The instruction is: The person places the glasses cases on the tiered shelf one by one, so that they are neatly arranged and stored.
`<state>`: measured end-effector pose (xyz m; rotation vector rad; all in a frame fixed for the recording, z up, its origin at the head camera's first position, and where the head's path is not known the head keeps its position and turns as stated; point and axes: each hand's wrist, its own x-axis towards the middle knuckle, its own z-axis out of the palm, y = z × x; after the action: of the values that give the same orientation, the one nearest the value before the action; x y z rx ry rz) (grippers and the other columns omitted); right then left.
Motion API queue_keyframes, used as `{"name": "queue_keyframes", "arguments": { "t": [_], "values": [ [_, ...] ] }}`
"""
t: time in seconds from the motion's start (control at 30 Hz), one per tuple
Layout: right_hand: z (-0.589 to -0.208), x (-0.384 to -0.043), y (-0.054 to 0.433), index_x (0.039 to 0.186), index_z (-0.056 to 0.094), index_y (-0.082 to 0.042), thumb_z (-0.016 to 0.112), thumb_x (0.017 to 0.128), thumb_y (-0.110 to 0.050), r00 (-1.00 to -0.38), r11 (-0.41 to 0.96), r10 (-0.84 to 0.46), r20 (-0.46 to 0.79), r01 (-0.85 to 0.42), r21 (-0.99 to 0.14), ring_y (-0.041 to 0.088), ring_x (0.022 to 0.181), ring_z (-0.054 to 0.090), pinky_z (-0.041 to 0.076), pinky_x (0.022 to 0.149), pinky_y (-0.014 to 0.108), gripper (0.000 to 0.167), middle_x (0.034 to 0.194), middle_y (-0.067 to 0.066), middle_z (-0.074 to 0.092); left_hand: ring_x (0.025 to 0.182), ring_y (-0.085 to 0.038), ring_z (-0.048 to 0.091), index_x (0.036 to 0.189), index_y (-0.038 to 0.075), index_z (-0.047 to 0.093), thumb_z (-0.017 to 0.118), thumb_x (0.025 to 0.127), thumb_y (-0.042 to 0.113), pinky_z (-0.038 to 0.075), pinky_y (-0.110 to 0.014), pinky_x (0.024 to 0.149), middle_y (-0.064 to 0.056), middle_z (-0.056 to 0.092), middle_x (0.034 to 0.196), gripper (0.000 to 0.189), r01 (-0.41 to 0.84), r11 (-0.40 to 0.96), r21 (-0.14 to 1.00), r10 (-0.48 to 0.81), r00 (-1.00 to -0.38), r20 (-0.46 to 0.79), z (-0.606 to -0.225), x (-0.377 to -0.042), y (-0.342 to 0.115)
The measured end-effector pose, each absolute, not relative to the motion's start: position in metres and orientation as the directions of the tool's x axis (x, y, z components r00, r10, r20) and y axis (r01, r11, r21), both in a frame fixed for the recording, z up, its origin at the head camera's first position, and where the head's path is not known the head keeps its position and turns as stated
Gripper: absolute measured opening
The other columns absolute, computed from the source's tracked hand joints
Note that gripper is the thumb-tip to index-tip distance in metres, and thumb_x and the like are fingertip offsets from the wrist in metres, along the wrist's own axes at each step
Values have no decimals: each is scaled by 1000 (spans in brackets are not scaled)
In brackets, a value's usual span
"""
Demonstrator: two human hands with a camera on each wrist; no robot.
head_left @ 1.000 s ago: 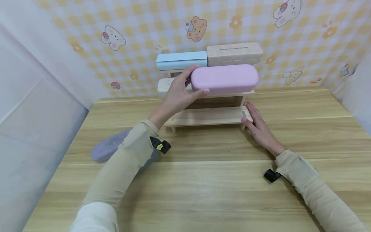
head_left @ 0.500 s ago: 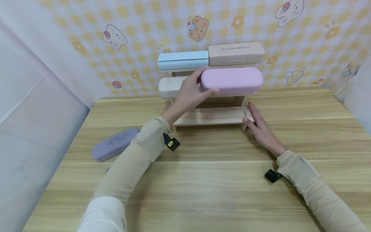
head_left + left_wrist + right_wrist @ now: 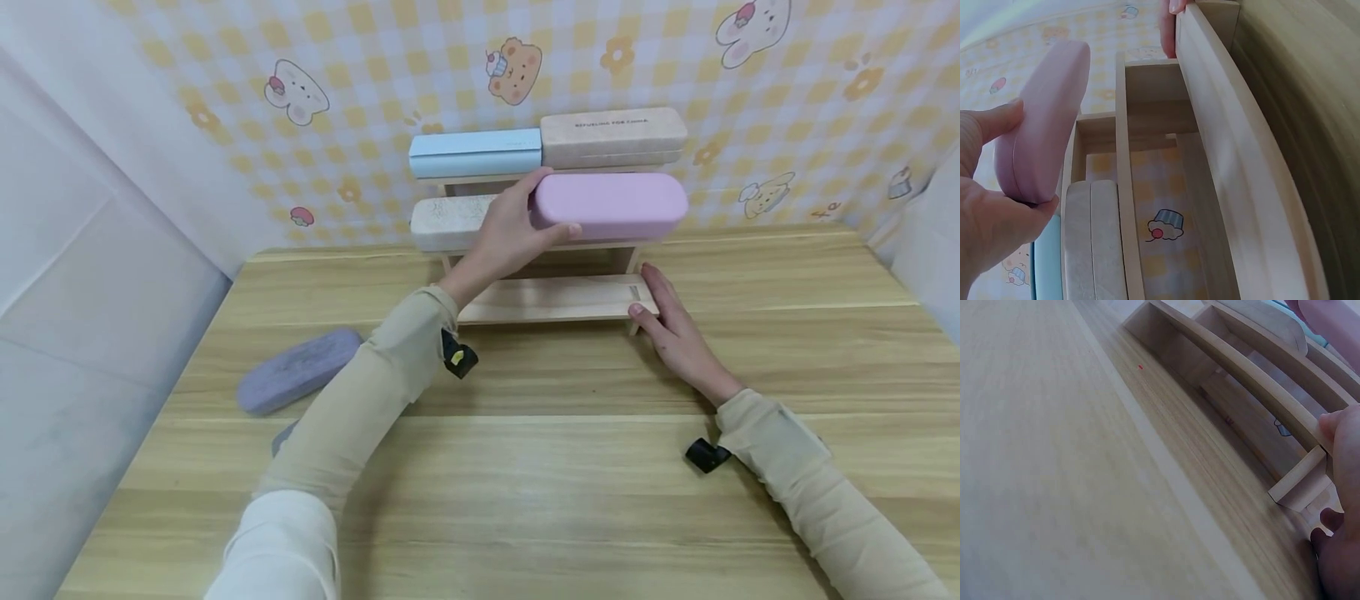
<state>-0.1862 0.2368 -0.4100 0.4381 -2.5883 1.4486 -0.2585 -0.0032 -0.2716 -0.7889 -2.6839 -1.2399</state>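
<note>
A pink glasses case [image 3: 611, 204] is gripped at its left end by my left hand [image 3: 512, 227], thumb in front. It is held over the right part of the middle tier of a stepped wooden rack [image 3: 558, 300]. In the left wrist view, a gap shows between the pink case [image 3: 1047, 119] and the rack's boards. A whitish glasses case [image 3: 447, 223] lies on that tier's left part, partly hidden by my left hand. My right hand [image 3: 681, 337] holds the right end of the lowest tier; its thumb [image 3: 1330, 423] lies on the board edge in the right wrist view.
On the top tier lie a light blue case [image 3: 475, 154] and a beige case [image 3: 615, 137] with lettering. A purple-grey case [image 3: 300, 371] rests on the table at left. Beside it, a grey-blue thing [image 3: 282, 437] is mostly hidden under my left forearm. A patterned wall stands behind.
My left hand has carried the pink case to the right, along the middle tier. More of the whitish case and the purple-grey case now shows. My right hand keeps its place on the rack.
</note>
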Motion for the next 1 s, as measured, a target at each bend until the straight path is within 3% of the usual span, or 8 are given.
{"name": "queue_keyframes", "arguments": {
  "t": [0.27,0.6,0.77,1.0],
  "values": [
    [-384,-171,224,146,12,5,41,99,-9,-950,471,-179,256,-311,-825,36,138,4,6,108,54,57,151,24,6,122,-10,41,142,4,34,76,78,30,29,-13,96,-8,44,139,81,476,561,677,439,-865,245,-272,-265,7],
    [-414,-188,240,150,12,-8,43,100,-20,-949,485,-173,263,-314,-816,23,139,6,12,108,51,60,154,14,7,117,-13,46,139,5,38,77,77,28,33,-18,95,-7,48,135,77,489,595,638,469,-856,219,-272,-273,9],
    [-415,-189,241,150,13,-9,43,100,-22,-948,483,-168,271,-318,-816,24,139,6,9,109,51,60,154,14,8,113,-12,48,139,7,40,78,75,30,35,-19,92,-5,51,131,78,489,616,617,482,-854,195,-269,-278,10],
    [-409,-187,237,149,13,-4,44,99,-15,-952,488,-171,254,-306,-818,27,139,7,16,106,54,59,153,17,8,119,-10,45,141,10,38,78,74,38,33,-17,96,-2,47,137,83,474,672,568,464,-868,176,-271,-280,8]
  ]
}}
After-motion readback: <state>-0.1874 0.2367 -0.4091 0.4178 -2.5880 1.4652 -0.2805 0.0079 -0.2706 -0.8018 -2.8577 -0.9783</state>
